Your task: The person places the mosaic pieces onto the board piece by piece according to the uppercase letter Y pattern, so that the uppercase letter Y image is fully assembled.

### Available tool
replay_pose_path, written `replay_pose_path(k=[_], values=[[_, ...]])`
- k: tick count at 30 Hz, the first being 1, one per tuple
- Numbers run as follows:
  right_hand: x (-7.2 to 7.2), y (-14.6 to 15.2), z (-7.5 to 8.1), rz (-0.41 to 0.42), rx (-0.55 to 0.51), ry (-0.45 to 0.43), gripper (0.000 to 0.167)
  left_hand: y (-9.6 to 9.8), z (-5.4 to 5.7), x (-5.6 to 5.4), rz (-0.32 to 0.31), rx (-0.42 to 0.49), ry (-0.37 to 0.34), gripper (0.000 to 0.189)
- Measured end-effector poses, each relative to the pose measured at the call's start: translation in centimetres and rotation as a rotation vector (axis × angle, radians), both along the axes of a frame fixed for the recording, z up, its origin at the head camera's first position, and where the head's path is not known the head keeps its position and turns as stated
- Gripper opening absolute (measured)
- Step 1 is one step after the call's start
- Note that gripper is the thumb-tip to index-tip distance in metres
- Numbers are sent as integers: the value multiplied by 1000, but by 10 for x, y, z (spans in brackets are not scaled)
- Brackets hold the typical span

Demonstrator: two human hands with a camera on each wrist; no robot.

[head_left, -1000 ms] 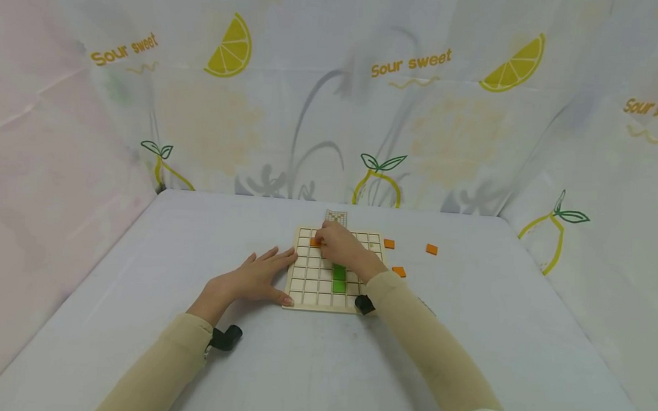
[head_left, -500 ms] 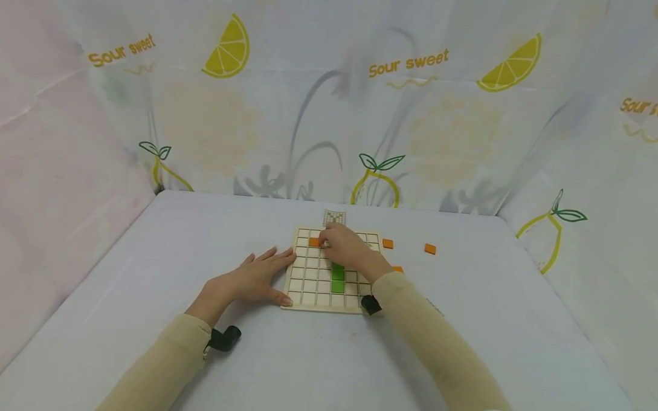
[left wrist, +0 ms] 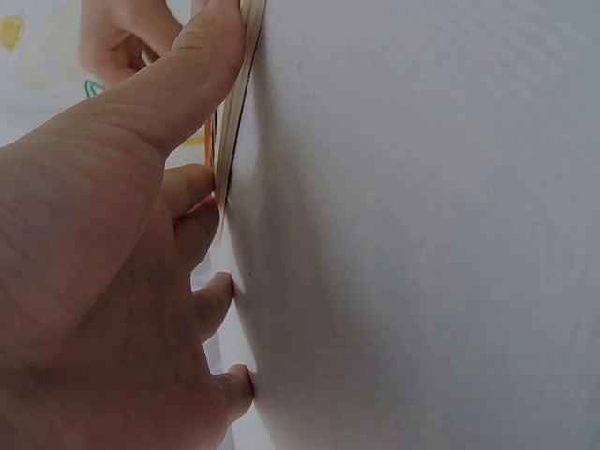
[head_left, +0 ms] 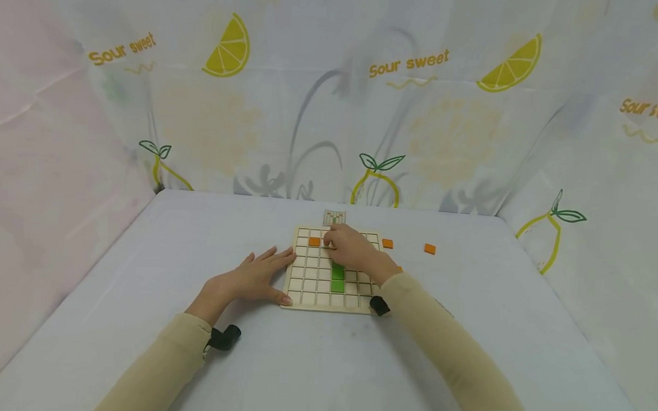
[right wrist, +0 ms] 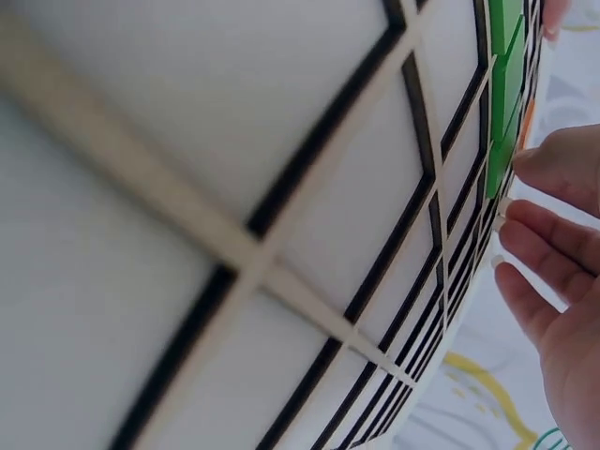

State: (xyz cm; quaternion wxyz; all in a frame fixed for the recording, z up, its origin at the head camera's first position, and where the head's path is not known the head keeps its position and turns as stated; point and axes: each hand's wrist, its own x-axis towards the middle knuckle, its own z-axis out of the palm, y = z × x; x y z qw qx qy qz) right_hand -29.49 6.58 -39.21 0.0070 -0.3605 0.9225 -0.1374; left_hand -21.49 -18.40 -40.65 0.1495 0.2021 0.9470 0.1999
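The grid board is pale wood, ruled into light squares by tan lines edged black, and bears solid green tiles and a solid orange tile; the loose tiles are likewise orange. The card carries a fine grid whose motif is too small to resolve, and the tablecloth is white. The backdrop is white, pinkish at left, printed with yellow lemon slices, orange lettering, green leaves and grey plant shapes; the sleeves are beige, the wrist fittings black.
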Motion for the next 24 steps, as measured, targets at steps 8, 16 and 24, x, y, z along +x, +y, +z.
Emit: replay_pose_path(k=[8,16,24], values=[[0,7,-3,3,26,6,18,0,1,1,1,-6,2,109],[-2,16,-5,18,26,26,15,1,3,1,-2,-5,-6,109],[-4,28,-5,5,26,29,16,1,3,1,-3,1,-7,109]])
